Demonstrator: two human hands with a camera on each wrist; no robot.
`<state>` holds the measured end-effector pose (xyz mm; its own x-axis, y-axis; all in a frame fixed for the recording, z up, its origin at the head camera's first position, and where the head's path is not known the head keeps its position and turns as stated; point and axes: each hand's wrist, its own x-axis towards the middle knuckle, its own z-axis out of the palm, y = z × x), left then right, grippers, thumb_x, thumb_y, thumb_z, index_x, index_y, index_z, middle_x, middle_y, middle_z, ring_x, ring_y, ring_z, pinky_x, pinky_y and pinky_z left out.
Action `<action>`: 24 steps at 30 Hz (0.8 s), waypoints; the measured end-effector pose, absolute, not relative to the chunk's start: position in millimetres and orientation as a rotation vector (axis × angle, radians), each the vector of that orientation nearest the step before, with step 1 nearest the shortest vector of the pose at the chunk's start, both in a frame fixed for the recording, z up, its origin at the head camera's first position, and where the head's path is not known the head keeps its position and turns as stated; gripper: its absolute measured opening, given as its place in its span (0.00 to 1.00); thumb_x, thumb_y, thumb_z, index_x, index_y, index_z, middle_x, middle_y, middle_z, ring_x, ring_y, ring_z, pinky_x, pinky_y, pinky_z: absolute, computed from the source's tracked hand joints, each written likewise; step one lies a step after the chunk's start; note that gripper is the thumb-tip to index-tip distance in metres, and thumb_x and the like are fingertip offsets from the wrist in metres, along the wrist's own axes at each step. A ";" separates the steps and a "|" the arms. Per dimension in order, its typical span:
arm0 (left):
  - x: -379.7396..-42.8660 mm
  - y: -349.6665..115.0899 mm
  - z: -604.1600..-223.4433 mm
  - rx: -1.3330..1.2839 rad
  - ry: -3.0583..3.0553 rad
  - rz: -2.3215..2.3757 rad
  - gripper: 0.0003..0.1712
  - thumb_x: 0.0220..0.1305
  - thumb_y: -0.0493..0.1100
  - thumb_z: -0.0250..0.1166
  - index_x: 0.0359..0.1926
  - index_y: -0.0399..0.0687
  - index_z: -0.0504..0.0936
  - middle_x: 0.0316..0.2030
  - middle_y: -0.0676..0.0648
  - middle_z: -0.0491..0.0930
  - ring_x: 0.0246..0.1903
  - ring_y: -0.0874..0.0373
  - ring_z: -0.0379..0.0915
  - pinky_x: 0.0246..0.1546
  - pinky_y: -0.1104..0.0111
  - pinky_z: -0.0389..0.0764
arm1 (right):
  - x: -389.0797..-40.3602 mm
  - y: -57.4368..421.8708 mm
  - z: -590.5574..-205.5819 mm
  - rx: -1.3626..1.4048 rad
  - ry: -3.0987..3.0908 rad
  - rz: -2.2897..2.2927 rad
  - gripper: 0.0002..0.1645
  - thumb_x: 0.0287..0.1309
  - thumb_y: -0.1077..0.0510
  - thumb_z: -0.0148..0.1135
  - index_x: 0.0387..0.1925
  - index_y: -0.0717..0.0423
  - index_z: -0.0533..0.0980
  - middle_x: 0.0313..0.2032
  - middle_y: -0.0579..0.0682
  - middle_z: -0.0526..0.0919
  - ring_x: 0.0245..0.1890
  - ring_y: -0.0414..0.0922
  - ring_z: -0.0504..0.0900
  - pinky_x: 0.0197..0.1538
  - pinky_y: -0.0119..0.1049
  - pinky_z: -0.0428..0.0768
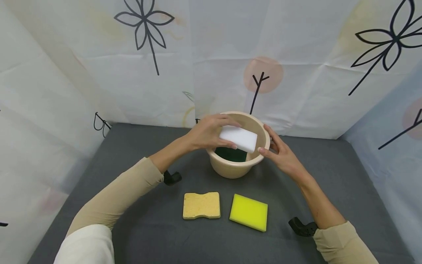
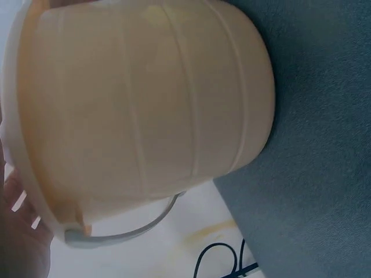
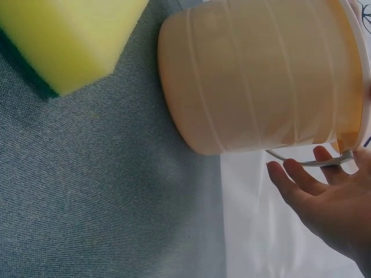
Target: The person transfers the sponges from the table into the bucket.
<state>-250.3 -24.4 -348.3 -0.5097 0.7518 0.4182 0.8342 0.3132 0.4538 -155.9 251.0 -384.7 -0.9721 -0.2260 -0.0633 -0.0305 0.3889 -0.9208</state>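
Observation:
My left hand (image 1: 208, 132) grips a white block-shaped sponge (image 1: 239, 138) over the mouth of a beige plastic bucket (image 1: 227, 169). The thumb lies along the sponge's lower side, the fingers along its upper side. At the bucket's right rim is my right hand (image 1: 286, 158), its thumb over the edge and its fingers on the outside, by the thin handle (image 3: 313, 164) in the right wrist view. Something dark green (image 1: 230, 154) shows down inside the bucket. In the left wrist view the bucket's side hides most of my left hand (image 2: 26, 243).
In front of the bucket lie a pale orange-yellow sponge (image 1: 201, 206) with notched sides and a bright yellow sponge (image 1: 248, 212) with a dark green underside. They rest on a dark grey table (image 1: 148, 227). Patterned white cloth (image 1: 217, 44) walls it behind and at both sides.

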 end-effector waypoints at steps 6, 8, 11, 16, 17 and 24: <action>-246.3 -24.3 -357.5 -1.511 -2.449 -0.951 0.35 0.48 0.58 0.79 0.56 0.49 0.84 0.53 0.48 0.82 0.47 0.57 0.77 0.42 0.68 0.78 | -155.6 251.6 -385.1 -0.247 2.468 -1.628 0.49 0.70 0.51 0.60 0.79 0.29 0.41 0.77 0.54 0.46 0.74 0.59 0.56 0.66 0.65 0.64; -245.8 -24.7 -358.8 -1.514 -2.449 -0.941 0.35 0.48 0.59 0.79 0.56 0.49 0.84 0.52 0.48 0.82 0.47 0.57 0.77 0.41 0.68 0.78 | -155.7 251.8 -385.5 -0.240 2.473 -1.622 0.49 0.70 0.51 0.60 0.79 0.28 0.42 0.77 0.54 0.45 0.74 0.59 0.56 0.66 0.65 0.63; -246.0 -25.8 -359.5 -1.520 -2.439 -0.947 0.34 0.49 0.58 0.79 0.55 0.48 0.84 0.52 0.48 0.82 0.48 0.58 0.77 0.42 0.68 0.78 | -155.3 251.6 -385.8 -0.233 2.480 -1.615 0.49 0.70 0.50 0.60 0.78 0.26 0.42 0.77 0.53 0.45 0.74 0.58 0.56 0.66 0.65 0.64; -246.5 -28.2 -359.9 -1.531 -2.433 -0.970 0.33 0.50 0.57 0.79 0.54 0.47 0.85 0.50 0.49 0.83 0.48 0.58 0.78 0.43 0.67 0.78 | -154.6 251.2 -385.5 -0.247 2.477 -1.623 0.48 0.70 0.50 0.60 0.78 0.26 0.42 0.77 0.53 0.46 0.74 0.58 0.56 0.65 0.64 0.65; -246.5 -28.5 -359.7 -1.532 -2.434 -0.973 0.33 0.50 0.57 0.79 0.54 0.47 0.85 0.50 0.49 0.83 0.48 0.58 0.78 0.42 0.67 0.78 | -154.5 251.3 -385.3 -0.251 2.477 -1.624 0.48 0.70 0.50 0.60 0.78 0.27 0.42 0.77 0.53 0.46 0.74 0.58 0.56 0.65 0.64 0.65; -245.1 -31.3 -359.4 -1.544 -2.450 -0.968 0.33 0.52 0.57 0.77 0.56 0.47 0.84 0.51 0.48 0.83 0.53 0.57 0.78 0.52 0.64 0.77 | -154.2 253.2 -385.4 -0.266 2.499 -1.604 0.49 0.70 0.50 0.59 0.79 0.29 0.41 0.77 0.53 0.45 0.74 0.59 0.55 0.65 0.64 0.66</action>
